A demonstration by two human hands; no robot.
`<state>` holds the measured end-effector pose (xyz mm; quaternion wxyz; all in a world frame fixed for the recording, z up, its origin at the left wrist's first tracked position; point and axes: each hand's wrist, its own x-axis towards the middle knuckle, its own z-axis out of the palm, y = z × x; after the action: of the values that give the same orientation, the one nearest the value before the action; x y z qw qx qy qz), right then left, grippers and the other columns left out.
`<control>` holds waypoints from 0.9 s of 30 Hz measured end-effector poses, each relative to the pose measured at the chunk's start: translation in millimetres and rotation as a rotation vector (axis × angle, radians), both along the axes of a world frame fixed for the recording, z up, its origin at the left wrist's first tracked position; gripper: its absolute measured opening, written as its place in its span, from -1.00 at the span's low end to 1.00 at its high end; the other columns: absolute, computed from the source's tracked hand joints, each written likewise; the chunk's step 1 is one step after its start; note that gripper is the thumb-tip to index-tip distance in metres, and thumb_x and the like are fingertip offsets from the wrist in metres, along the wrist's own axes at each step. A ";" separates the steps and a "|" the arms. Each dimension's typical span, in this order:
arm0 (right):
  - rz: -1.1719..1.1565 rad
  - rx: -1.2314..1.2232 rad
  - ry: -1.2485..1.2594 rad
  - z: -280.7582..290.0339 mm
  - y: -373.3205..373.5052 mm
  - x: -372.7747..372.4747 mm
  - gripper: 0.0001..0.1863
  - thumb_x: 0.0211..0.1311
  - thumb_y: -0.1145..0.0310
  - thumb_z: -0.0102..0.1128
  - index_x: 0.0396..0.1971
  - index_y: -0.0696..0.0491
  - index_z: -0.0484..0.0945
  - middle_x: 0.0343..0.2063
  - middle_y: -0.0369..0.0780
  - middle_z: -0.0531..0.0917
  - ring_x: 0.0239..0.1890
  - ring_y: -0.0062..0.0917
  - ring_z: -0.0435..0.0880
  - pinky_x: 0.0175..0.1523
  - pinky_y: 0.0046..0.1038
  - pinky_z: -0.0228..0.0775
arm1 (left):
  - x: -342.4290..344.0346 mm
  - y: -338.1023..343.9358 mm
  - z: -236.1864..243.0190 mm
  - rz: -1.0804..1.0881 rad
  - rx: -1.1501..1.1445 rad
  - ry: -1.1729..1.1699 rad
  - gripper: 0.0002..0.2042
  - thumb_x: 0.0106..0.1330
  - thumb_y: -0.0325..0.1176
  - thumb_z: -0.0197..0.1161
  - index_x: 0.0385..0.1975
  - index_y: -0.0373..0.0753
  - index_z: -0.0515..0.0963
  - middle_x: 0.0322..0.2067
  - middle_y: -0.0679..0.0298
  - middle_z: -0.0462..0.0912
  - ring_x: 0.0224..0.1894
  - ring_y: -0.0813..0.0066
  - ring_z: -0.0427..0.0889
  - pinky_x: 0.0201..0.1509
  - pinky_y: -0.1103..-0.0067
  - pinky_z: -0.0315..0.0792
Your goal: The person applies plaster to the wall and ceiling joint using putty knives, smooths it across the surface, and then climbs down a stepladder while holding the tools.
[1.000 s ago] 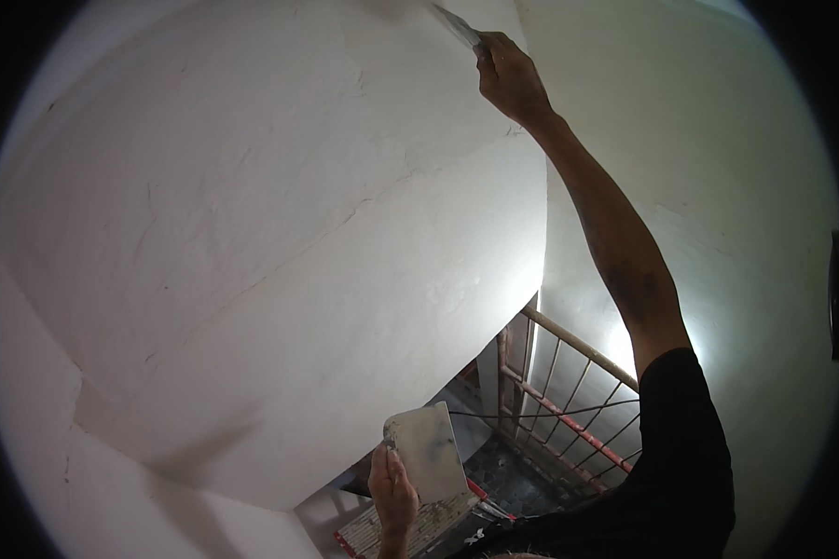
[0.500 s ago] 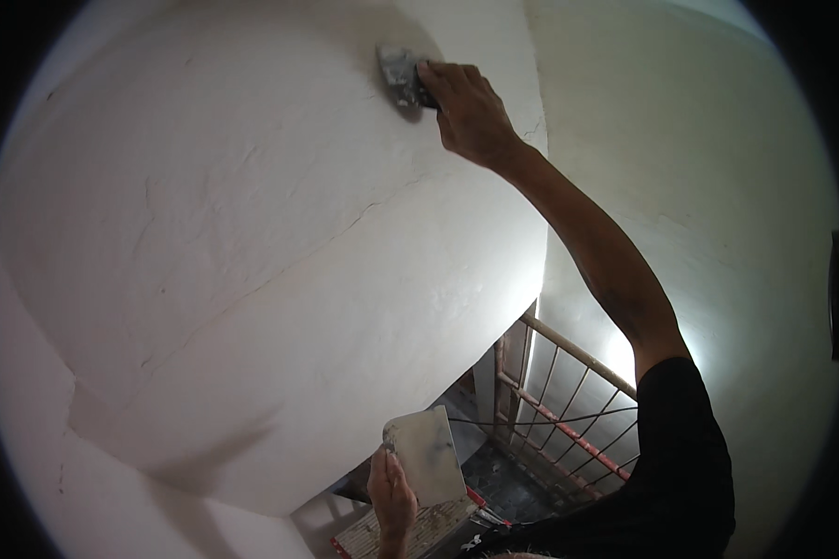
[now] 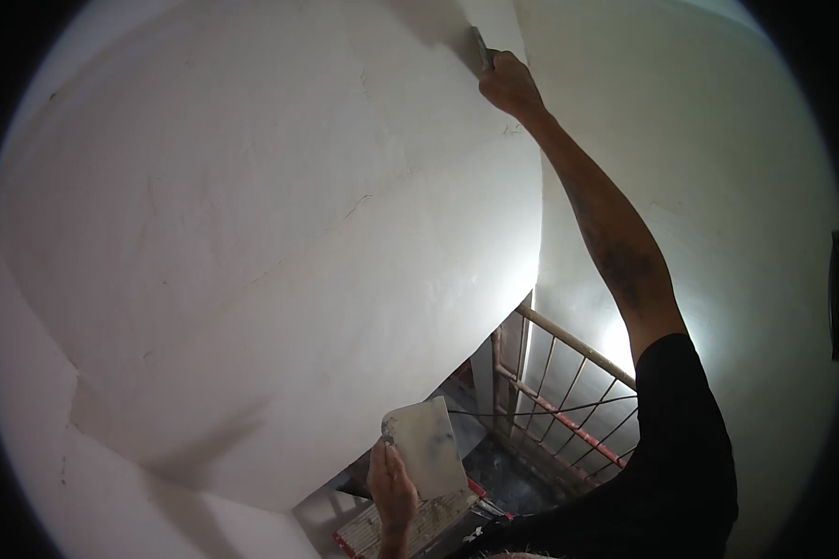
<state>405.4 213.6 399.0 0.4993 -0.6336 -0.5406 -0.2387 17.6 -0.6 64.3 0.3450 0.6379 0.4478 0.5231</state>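
High on the pale sloped plaster surface (image 3: 280, 205), my right hand (image 3: 511, 86) is closed round a putty knife (image 3: 479, 47). The blade shows nearly edge-on and its tip lies at the plaster, close to the corner with the right wall. Low in the picture, my left hand (image 3: 393, 486) grips the left side of a flat, pale plastering board (image 3: 429, 445) with rounded corners. Grey smears mark the board's face. Fine cracks (image 3: 357, 205) run across the plaster.
Below right stands a rusty metal railing (image 3: 573, 347) with thin bars, crossed by a dark cable. Under my left hand is a ribbed plank or step (image 3: 356, 533) with red ends. A greenish-white wall (image 3: 680, 140) rises at right, with a dark object (image 3: 837, 296) at its edge.
My right hand has swept the putty knife right and slightly up, turning the blade from face-on to nearly edge-on. My left hand and the board have hardly moved.
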 end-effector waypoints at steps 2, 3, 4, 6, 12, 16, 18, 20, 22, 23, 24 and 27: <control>0.019 0.194 -0.117 -16.9 8.3 -2.4 -0.54 0.18 0.45 -0.09 0.08 0.16 0.53 -0.02 0.07 0.55 0.02 -0.03 0.57 0.11 -0.10 0.44 | 1.1 -0.1 1.1 -0.011 -0.017 -0.068 -0.79 0.50 -0.38 -0.15 -0.34 -0.36 0.34 -0.50 0.19 0.35 -0.43 0.47 0.30 -0.30 0.54 0.31; 0.037 0.214 -0.191 -25.7 9.2 -2.1 -0.56 0.20 0.48 -0.06 0.10 0.11 0.51 -0.01 -0.02 0.55 0.02 -0.10 0.57 0.11 -0.14 0.46 | 0.6 0.3 2.2 -0.016 -0.017 -0.068 -0.79 0.50 -0.38 -0.15 -0.34 -0.36 0.34 -0.50 0.19 0.35 -0.43 0.47 0.30 -0.30 0.54 0.31; 0.064 0.246 -0.240 -37.5 6.4 -12.2 -0.54 0.18 0.52 -0.02 0.12 0.08 0.49 -0.01 -0.07 0.54 0.02 -0.14 0.56 0.09 -0.16 0.47 | -2.5 1.1 2.4 -0.014 -0.029 -0.036 -0.79 0.50 -0.38 -0.15 -0.35 -0.36 0.33 -0.50 0.18 0.35 -0.43 0.46 0.30 -0.30 0.54 0.31; 0.116 0.294 -0.334 -61.3 -1.1 -28.7 -0.47 0.13 0.59 0.04 0.17 0.01 0.44 0.02 -0.16 0.52 0.03 -0.23 0.53 0.09 -0.24 0.48 | -5.2 1.2 3.8 -0.016 -0.042 -0.001 -0.79 0.50 -0.38 -0.15 -0.36 -0.36 0.33 -0.50 0.17 0.36 -0.43 0.45 0.30 -0.31 0.54 0.31; 0.218 0.369 -0.514 -116.1 -29.5 -56.8 -0.24 -0.15 0.75 0.15 0.20 -0.03 0.42 0.10 -0.22 0.47 0.13 -0.26 0.47 0.19 -0.29 0.46 | -0.7 -0.8 14.3 -0.045 -0.009 0.021 -0.79 0.49 -0.39 -0.15 -0.37 -0.36 0.32 -0.49 0.18 0.36 -0.43 0.46 0.30 -0.31 0.54 0.31; 0.262 0.318 -0.529 -150.1 -40.0 -71.2 -0.28 -0.09 0.74 0.18 0.19 -0.03 0.42 0.12 -0.22 0.46 0.13 -0.25 0.48 0.21 -0.28 0.41 | -1.6 -0.6 13.9 -0.059 -0.042 0.004 -0.79 0.50 -0.38 -0.15 -0.27 -0.39 0.38 -0.42 0.16 0.43 -0.39 0.43 0.37 -0.23 0.54 0.35; 0.315 0.260 -0.581 -153.7 -50.0 -65.4 -0.31 -0.06 0.72 0.18 0.18 -0.03 0.43 0.11 -0.22 0.47 0.13 -0.27 0.47 0.22 -0.29 0.40 | -1.0 -2.5 17.7 -0.056 -0.063 -0.014 -0.78 0.50 -0.38 -0.16 -0.22 -0.40 0.40 -0.39 0.15 0.46 -0.36 0.41 0.39 -0.21 0.55 0.37; 0.391 0.213 -0.649 -142.8 -63.3 -62.9 -0.42 0.09 0.68 0.15 0.16 -0.04 0.44 0.06 -0.18 0.50 0.01 -0.30 0.56 0.11 -0.28 0.46 | 2.2 -6.8 24.5 -0.019 -0.035 0.024 -0.76 0.50 -0.37 -0.16 -0.16 -0.40 0.42 -0.35 0.13 0.49 -0.34 0.38 0.42 -0.17 0.53 0.38; 0.402 0.333 -0.530 -116.1 -64.5 -58.2 -0.49 0.15 0.66 0.12 0.14 0.00 0.44 0.00 -0.14 0.53 -0.08 -0.27 0.59 0.03 -0.26 0.48 | 3.8 -6.8 23.6 -0.020 -0.015 0.030 -0.76 0.50 -0.37 -0.16 -0.17 -0.40 0.42 -0.37 0.12 0.49 -0.35 0.37 0.42 -0.18 0.51 0.38; 0.409 0.439 -0.408 -99.0 -61.9 -55.2 -0.55 0.21 0.63 0.09 0.12 0.05 0.43 -0.05 -0.09 0.55 -0.17 -0.23 0.62 -0.05 -0.25 0.51 | 2.5 -7.0 23.0 -0.027 -0.006 0.036 -0.77 0.50 -0.37 -0.16 -0.18 -0.39 0.42 -0.38 0.12 0.50 -0.36 0.36 0.42 -0.19 0.50 0.38; 0.336 0.446 -0.320 -78.1 -56.4 -50.3 -0.63 0.25 0.58 0.06 0.07 0.11 0.44 -0.10 -0.05 0.56 -0.23 -0.19 0.63 -0.10 -0.23 0.51 | 1.9 -6.9 21.1 -0.027 -0.002 0.038 -0.77 0.50 -0.37 -0.16 -0.18 -0.39 0.42 -0.38 0.12 0.50 -0.36 0.36 0.42 -0.19 0.50 0.38; 0.174 0.349 -0.130 -13.1 -33.1 -42.1 -0.72 0.27 0.45 0.02 -0.08 0.26 0.48 -0.19 0.05 0.59 -0.22 -0.12 0.62 -0.11 -0.19 0.49 | -1.0 -5.9 16.1 -0.020 -0.051 0.064 -0.78 0.50 -0.38 -0.16 -0.19 -0.39 0.41 -0.40 0.11 0.49 -0.37 0.34 0.42 -0.21 0.47 0.38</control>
<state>363.3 180.4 386.0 0.5844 -0.4715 -0.5748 -0.3252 16.7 -6.6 80.4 0.3518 0.6497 0.4655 0.4873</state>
